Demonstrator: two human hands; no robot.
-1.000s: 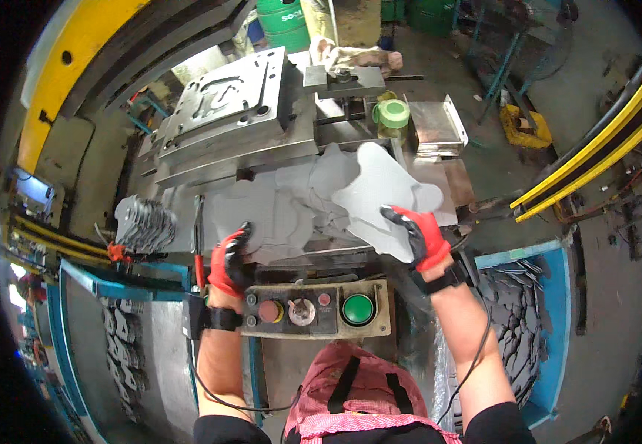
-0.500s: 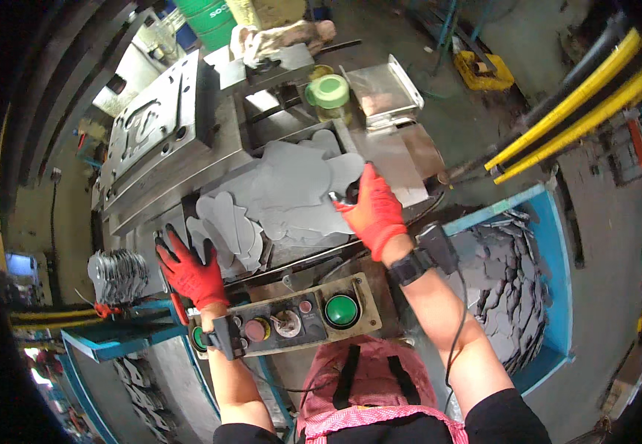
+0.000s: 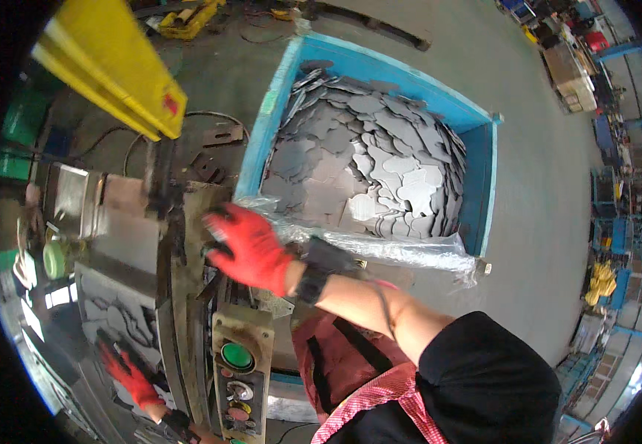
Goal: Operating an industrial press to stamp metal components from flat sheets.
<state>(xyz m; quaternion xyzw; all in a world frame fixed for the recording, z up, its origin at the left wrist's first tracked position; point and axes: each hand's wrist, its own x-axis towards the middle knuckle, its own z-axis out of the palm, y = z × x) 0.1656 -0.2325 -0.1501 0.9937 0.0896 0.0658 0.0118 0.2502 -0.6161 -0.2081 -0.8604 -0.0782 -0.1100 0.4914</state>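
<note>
My right hand (image 3: 251, 248), in a red glove with dark fingertips, is by the near left corner of the blue bin (image 3: 369, 44). Its fingers are smeared by motion; a pale glint shows among them, and I cannot make out whether they hold anything. Many flat grey metal pieces (image 3: 321, 148) with rounded lobes fill the bin in overlapping layers. Lower left, my left hand (image 3: 130, 377), gloved alike, is over similar flat grey pieces (image 3: 117, 318) on the press table, its fingers apart.
A control box (image 3: 243, 325) with a green button stands between me and the press table. Clear plastic sheeting (image 3: 402, 251) drapes the bin's near edge. A yellow guard post (image 3: 114, 66) rises at upper left. A green-lidded jar (image 3: 54, 257) stands at far left.
The view has swung right, bringing the bin to the middle. My right hand has gone from the grey pieces on the press table to the bin's corner. My left hand is now over the pieces.
</note>
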